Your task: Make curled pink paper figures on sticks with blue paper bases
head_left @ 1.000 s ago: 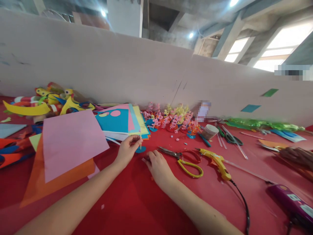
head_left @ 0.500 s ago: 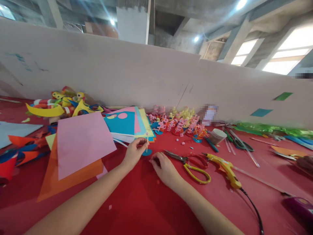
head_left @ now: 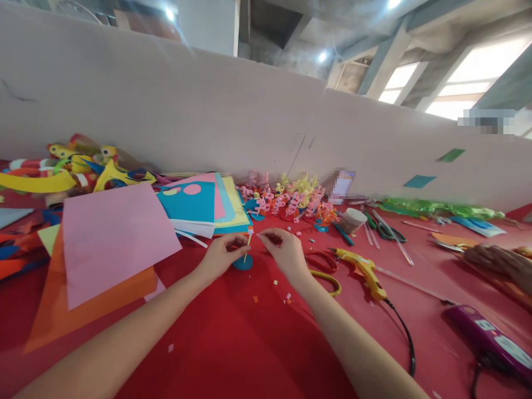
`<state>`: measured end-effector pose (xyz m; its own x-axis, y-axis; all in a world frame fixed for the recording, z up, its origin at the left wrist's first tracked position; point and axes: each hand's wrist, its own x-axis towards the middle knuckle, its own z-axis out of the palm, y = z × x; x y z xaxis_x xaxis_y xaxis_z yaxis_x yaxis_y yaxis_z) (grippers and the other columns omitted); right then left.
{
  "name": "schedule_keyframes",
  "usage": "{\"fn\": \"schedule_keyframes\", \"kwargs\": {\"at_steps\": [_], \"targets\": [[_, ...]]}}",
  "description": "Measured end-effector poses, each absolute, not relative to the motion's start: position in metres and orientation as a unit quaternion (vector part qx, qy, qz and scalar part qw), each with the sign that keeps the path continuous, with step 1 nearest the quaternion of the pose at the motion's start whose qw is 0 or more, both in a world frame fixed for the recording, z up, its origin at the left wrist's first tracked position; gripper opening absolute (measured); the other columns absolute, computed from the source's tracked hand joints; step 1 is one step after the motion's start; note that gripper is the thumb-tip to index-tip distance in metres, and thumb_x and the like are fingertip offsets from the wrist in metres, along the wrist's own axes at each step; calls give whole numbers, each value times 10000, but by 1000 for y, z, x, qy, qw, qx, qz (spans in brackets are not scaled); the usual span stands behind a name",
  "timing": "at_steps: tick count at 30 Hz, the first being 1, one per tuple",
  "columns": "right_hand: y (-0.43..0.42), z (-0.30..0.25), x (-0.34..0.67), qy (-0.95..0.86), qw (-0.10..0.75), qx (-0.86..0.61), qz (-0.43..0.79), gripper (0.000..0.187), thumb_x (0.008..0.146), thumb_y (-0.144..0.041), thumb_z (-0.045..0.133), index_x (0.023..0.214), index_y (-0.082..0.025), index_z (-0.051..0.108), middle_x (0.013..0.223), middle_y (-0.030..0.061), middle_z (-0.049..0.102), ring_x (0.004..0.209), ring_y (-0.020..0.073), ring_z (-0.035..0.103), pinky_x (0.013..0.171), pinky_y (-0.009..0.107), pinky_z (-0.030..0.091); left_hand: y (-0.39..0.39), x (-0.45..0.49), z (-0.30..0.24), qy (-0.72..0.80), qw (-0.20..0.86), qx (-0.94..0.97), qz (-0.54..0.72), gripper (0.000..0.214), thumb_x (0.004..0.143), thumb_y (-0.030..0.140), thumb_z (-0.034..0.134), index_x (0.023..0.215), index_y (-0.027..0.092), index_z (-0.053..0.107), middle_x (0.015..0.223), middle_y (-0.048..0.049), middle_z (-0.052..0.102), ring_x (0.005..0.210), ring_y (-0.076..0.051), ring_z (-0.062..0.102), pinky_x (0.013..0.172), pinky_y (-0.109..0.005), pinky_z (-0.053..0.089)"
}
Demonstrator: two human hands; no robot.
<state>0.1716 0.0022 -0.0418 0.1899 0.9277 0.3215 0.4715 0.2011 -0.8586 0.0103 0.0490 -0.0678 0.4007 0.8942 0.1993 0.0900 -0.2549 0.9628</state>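
My left hand point(head_left: 224, 254) pinches a thin yellow stick point(head_left: 248, 248) that stands on a round blue paper base point(head_left: 243, 264) on the red table. A small pale bit shows at the top of the stick. Just to its right, my right hand point(head_left: 286, 254) is closed in a pinch, its fingertips near the stick's top. A tiny pale piece seems to be between them, too small to name. Scissors with red and yellow handles point(head_left: 336, 285) lie partly hidden behind my right hand. Scattered paper scraps point(head_left: 287, 299) lie below it.
Curly paper flowers point(head_left: 291, 199) stand behind my hands. Coloured paper sheets point(head_left: 120, 244) are at left. A yellow glue gun point(head_left: 366, 271), a white cup point(head_left: 353, 219) and a purple device point(head_left: 486, 335) are at right. Another person's hand point(head_left: 499, 260) rests on orange paper at far right.
My right hand has risen from the table toward the stick's top, now pinching. My left hand still holds the stick. The view has shifted right, and more of the other person's hand shows.
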Motion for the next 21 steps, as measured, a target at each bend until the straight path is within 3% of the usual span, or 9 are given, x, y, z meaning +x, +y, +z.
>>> {"fn": "schedule_keyframes", "kwargs": {"at_steps": [21], "targets": [[7, -47, 167, -606, 497, -562, 264, 143, 748, -242, 587, 811, -198, 708, 834, 43, 717, 758, 194, 659, 716, 303, 507, 49, 9, -69, 357, 491, 691, 392, 180, 675, 341, 632, 705, 170, 582, 702, 8, 596, 665, -142, 567, 650, -269, 463]]}}
